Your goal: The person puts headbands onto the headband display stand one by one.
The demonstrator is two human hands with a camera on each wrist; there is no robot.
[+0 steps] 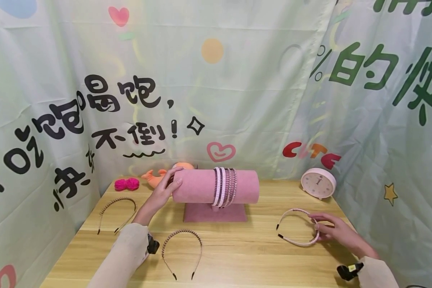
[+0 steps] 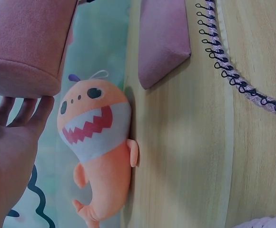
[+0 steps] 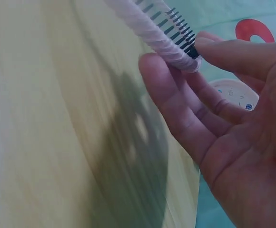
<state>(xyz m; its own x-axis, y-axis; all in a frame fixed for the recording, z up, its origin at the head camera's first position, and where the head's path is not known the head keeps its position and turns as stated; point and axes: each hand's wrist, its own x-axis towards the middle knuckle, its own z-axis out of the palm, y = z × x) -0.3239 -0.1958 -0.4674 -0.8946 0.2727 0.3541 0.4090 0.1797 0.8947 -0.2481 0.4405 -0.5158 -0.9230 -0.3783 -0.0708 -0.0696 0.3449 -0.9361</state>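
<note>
My right hand (image 1: 336, 231) pinches a pale pink headband (image 1: 298, 243) between thumb and fingers, above the right side of the table. In the right wrist view, the headband (image 3: 152, 35) shows a wrapped band and black comb teeth. My left hand (image 1: 164, 190) touches the left end of a pink velvet roll (image 1: 198, 186) on a stand; its fingers (image 2: 26, 111) lie against the end face. Several headbands (image 1: 225, 187) in white, dark and pinkish tones sit side by side around the roll. The stand's base (image 1: 216, 214) rests on the table.
Two thin headbands lie on the table: one front centre (image 1: 181, 231), one at left (image 1: 117, 199). An orange plush shark (image 2: 107, 166) is behind the roll. A bright pink bow (image 1: 127, 184) lies back left; a round clock (image 1: 318, 183) stands back right. Printed curtains (image 1: 237, 100) enclose the table.
</note>
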